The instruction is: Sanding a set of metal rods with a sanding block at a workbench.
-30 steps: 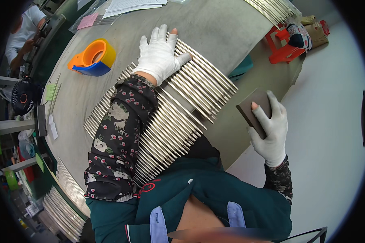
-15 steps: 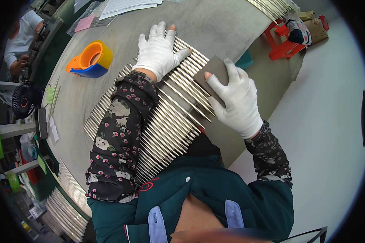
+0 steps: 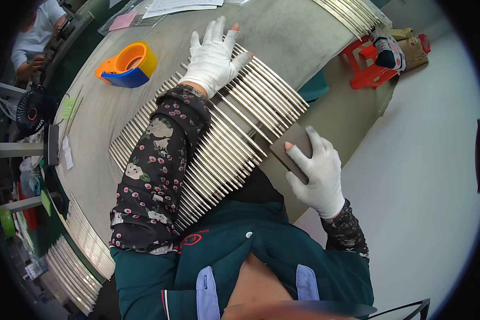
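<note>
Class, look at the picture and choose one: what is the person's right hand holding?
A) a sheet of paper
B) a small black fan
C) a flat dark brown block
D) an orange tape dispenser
C: the gloved right hand grips a flat dark brown block at the near edge of the row of metal rods, while the left hand presses flat on the rods.

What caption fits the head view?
Left hand presses a row of metal rods; right hand holds a dark block.

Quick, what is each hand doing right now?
Left hand: open, pressed flat on the row of metal rods.
Right hand: closed on a dark flat block at the rods' near ends.
</note>
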`<action>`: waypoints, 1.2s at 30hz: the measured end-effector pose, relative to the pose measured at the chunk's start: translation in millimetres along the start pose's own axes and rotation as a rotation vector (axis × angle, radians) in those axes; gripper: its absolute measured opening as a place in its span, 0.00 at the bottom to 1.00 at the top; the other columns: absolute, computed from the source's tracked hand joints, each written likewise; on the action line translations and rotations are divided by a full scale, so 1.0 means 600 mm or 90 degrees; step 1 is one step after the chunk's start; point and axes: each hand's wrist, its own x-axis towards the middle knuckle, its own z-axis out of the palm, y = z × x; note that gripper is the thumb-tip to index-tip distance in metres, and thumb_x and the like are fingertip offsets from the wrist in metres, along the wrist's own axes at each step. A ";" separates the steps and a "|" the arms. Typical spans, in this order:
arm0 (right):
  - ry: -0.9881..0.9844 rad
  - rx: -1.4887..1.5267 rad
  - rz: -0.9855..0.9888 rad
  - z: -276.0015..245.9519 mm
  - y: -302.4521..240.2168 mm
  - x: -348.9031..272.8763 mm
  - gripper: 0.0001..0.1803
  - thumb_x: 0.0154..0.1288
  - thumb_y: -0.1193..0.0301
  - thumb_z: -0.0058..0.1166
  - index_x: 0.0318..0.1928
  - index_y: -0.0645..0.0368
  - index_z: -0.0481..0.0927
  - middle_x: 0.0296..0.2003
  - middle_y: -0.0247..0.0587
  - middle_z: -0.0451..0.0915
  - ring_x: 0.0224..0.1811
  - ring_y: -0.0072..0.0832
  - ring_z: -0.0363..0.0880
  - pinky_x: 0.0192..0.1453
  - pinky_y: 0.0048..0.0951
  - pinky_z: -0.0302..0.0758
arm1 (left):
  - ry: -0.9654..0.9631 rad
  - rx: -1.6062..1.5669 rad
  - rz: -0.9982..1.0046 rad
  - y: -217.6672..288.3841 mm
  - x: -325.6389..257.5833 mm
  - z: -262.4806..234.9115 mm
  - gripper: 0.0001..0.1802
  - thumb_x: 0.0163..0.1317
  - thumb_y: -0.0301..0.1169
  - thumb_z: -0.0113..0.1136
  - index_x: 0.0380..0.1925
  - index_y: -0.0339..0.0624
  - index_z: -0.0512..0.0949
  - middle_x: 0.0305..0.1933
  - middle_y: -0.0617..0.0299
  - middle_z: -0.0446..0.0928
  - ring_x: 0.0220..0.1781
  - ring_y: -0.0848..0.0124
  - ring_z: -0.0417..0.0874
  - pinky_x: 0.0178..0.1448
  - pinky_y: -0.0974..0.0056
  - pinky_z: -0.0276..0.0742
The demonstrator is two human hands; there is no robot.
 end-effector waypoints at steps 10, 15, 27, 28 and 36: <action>0.094 0.002 0.004 -0.010 0.036 -0.008 0.32 0.38 0.69 0.67 0.52 0.48 0.78 0.59 0.59 0.67 0.52 0.50 0.72 0.51 0.43 0.73 | -0.120 -0.043 0.187 0.034 -0.042 -0.041 0.40 0.65 0.61 0.44 0.70 0.50 0.57 0.75 0.49 0.51 0.77 0.49 0.49 0.75 0.41 0.44; -0.007 0.121 -0.129 0.014 -0.005 0.019 0.32 0.39 0.64 0.69 0.51 0.45 0.78 0.58 0.63 0.67 0.52 0.51 0.73 0.50 0.43 0.73 | -0.141 -0.062 0.252 0.098 -0.010 -0.016 0.34 0.64 0.58 0.47 0.61 0.47 0.71 0.71 0.57 0.62 0.74 0.55 0.57 0.75 0.43 0.47; 0.121 0.017 -0.144 0.007 0.081 0.062 0.29 0.43 0.69 0.66 0.51 0.54 0.79 0.55 0.62 0.70 0.51 0.51 0.73 0.55 0.44 0.72 | -0.126 -0.125 0.260 0.086 -0.010 -0.018 0.29 0.61 0.54 0.54 0.51 0.42 0.76 0.68 0.55 0.65 0.73 0.55 0.60 0.74 0.42 0.49; 0.182 -0.080 -0.021 -0.002 0.121 0.073 0.28 0.45 0.70 0.65 0.51 0.54 0.79 0.55 0.62 0.71 0.50 0.52 0.73 0.54 0.45 0.73 | -0.130 -0.127 0.259 0.086 -0.011 -0.022 0.29 0.61 0.54 0.54 0.51 0.41 0.76 0.68 0.55 0.65 0.73 0.55 0.60 0.74 0.43 0.49; 0.178 -0.065 -0.061 0.004 0.120 0.070 0.26 0.46 0.67 0.64 0.51 0.50 0.79 0.54 0.59 0.72 0.50 0.50 0.74 0.51 0.44 0.75 | -0.152 -0.148 0.259 0.086 -0.011 -0.022 0.29 0.61 0.53 0.55 0.50 0.40 0.77 0.69 0.55 0.65 0.74 0.57 0.59 0.75 0.44 0.47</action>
